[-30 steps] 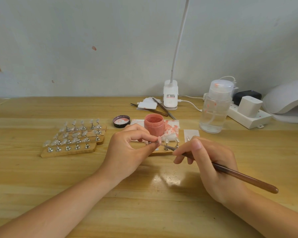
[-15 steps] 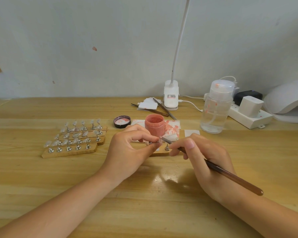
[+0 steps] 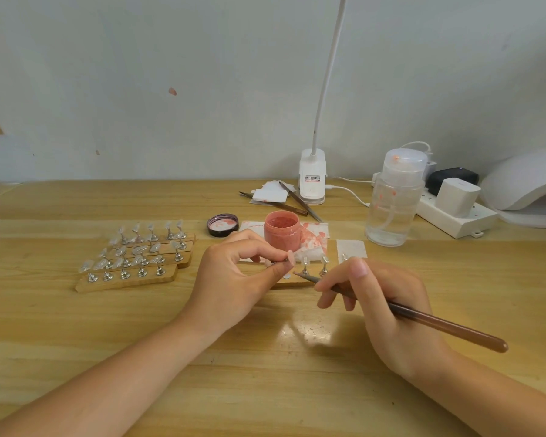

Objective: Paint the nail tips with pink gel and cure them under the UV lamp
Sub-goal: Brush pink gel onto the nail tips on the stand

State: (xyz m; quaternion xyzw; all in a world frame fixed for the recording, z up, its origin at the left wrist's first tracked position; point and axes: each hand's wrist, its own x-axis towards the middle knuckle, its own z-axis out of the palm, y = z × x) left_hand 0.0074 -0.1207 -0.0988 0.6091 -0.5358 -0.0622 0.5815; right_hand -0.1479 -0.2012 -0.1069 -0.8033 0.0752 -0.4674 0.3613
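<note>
Since a moment earlier, brush pulled back from nail tip; left hand pinched its stand, right hand gripped the brush; light, fragile, so held by the stem.

Unreadable label on lamp base

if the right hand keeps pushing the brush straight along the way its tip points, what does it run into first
Probably the left hand: the brush held by the right hand points left and slightly away, at the thumb pinching the pink nail tip on its stand. Depth is unclear; it might pass just below that tip.
</note>
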